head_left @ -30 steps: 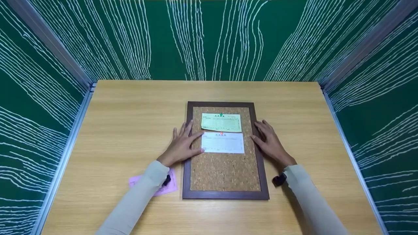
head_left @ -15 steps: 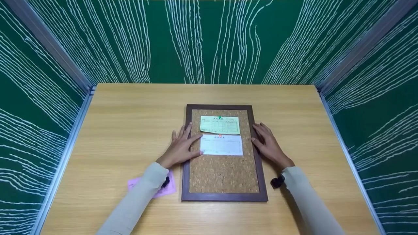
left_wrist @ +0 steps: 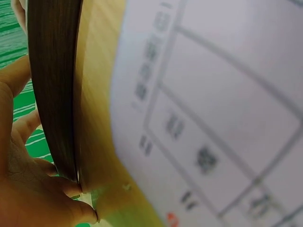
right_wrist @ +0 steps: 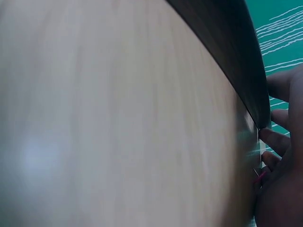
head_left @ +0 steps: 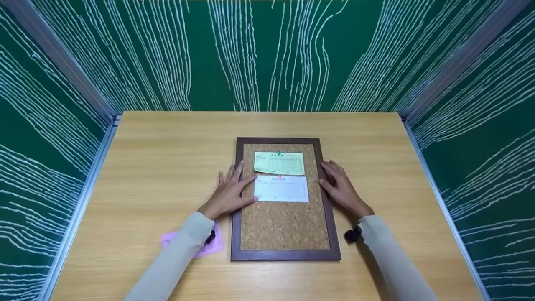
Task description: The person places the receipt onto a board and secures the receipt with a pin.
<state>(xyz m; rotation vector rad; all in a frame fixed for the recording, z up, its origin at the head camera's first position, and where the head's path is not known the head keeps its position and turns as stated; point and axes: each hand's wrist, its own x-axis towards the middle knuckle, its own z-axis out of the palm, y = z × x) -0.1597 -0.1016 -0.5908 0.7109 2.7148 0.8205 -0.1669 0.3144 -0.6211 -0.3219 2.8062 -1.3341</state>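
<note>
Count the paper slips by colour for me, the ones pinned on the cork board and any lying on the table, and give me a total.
Green slip: 1, pinned at the top of the cork board
White slip: 1, pinned just below it
Pink slip: 1, on the table, partly under the left sleeve
Total: 3

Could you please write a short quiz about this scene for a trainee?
1. True or false: the left hand and the right hand lie flat at the two long sides of the cork board.
2. Which slip is nearer the person: A the green slip, B the white slip?
3. What lies on the table under the left sleeve?

Key: 1 true. 2 B. 3 the pink slip.
</note>
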